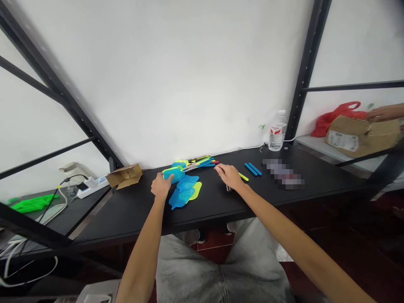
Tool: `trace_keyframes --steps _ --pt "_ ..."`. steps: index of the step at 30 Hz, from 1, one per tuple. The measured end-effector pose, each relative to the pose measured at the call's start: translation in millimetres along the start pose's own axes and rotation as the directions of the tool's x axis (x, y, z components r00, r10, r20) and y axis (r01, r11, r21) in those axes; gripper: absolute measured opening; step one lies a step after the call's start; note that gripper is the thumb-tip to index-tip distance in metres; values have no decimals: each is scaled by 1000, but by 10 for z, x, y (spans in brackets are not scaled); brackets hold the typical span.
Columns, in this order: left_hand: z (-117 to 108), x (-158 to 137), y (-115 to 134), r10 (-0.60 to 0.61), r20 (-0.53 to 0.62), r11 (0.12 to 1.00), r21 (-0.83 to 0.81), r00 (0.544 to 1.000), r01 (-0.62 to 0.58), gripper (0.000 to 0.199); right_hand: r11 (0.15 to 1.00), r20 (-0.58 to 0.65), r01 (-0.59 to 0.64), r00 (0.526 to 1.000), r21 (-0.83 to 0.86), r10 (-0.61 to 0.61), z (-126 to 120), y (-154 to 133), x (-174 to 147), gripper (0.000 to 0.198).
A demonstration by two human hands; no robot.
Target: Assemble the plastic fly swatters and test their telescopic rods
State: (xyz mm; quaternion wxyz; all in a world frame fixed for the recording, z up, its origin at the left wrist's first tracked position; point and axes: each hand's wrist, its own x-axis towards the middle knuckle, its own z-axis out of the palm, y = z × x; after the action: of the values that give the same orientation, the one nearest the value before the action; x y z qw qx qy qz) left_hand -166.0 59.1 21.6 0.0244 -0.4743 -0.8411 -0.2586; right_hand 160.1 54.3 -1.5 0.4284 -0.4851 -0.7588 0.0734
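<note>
Swatter heads [184, 190] lay mid-table [202, 210], handles [202, 161] behind them by the wall. Open carton [124, 175] sat to their left, loose sticks [253, 169] to the right, bottle [277, 131] further right at the back. Left hand [161, 186] touched the heads; right hand [229, 176] sat between handles and sticks.

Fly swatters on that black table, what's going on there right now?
A seated person works at the black table with bare hands. The left hand grips a blue fly swatter head beside a small pile of blue and yellow swatter heads. The right hand rests by a bundle of coloured handles. Two blue sticks, a water bottle and a small cardboard box sit nearby. Another person's hand rests on a box at far right.
</note>
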Motion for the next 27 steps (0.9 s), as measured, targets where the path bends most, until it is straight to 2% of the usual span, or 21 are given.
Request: trace_keyframes --steps 2,3,5,7,11,14,17,21,24,27 --pt "18 -21 31 149 -44 989 32 988 -148 55 1000 1 12 1000 2 -12 6 -5 0 37" --pt "37 -26 60 252 -48 966 63 967 -249 50 1000 2 18 1000 2 -18 10 -5 0 37" --pt "92 -22 140 459 -5 880 138 888 -454 42 1000 2 25 1000 6 -25 21 2 1 37" --pt "157 -1 235 571 71 796 195 818 -573 38 1000 1 23 1000 12 -23 28 15 3 36" --pt "244 56 391 578 152 766 240 802 -597 30 1000 3 13 1000 1 -13 31 38 11 35" --pt "218 59 440 598 116 757 242 793 -607 25 1000 13 16 1000 -26 -16 26 40 8 35" --pt "113 -6 446 667 39 716 242 744 -655 25 995 -24 49 998 -84 -51 13 8 -12 33" --pt "-52 -176 476 746 -31 650 251 665 -718 27 956 -72 188 975 -227 -209 -1 -140 -30 36" --pt "-115 -316 545 781 -17 612 228 625 -758 25 876 -33 351 924 -330 -382 56 -311 8 39" --pt "-125 -433 626 831 21 540 204 555 -816 21 796 56 472 870 -379 -489 197 -447 91 38"
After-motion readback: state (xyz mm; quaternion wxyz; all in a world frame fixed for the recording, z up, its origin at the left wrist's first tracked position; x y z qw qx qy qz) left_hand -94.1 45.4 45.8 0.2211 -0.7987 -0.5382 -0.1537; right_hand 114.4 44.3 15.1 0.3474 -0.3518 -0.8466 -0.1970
